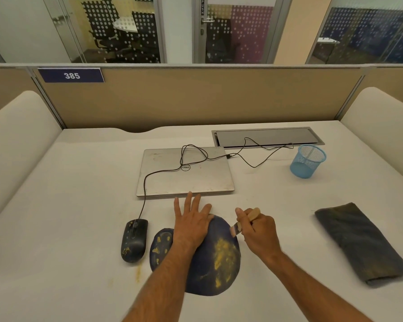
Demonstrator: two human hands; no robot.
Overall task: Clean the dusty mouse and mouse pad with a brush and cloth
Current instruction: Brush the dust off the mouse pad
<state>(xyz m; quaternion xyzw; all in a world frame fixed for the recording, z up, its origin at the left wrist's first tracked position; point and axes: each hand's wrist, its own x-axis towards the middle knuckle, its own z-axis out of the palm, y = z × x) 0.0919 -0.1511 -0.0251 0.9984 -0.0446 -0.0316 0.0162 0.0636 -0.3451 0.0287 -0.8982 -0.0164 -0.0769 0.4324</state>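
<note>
Mouse pad [215,259], dark blue and streaked with yellow dust, lies on the bench [79,182] just in front of the closed laptop [185,171]. Left hand [191,223] rests flat and open on the pad's far edge; right hand [257,231] is closed around a brush [242,223], bristles at the pad's right rim. Mouse [134,240] sits just left of the pad, cloth [361,242] well to its right. Risk: strokes toward the laptop or mouse would scatter dust onto them; a lifted left hand would let the pad slide.
</note>
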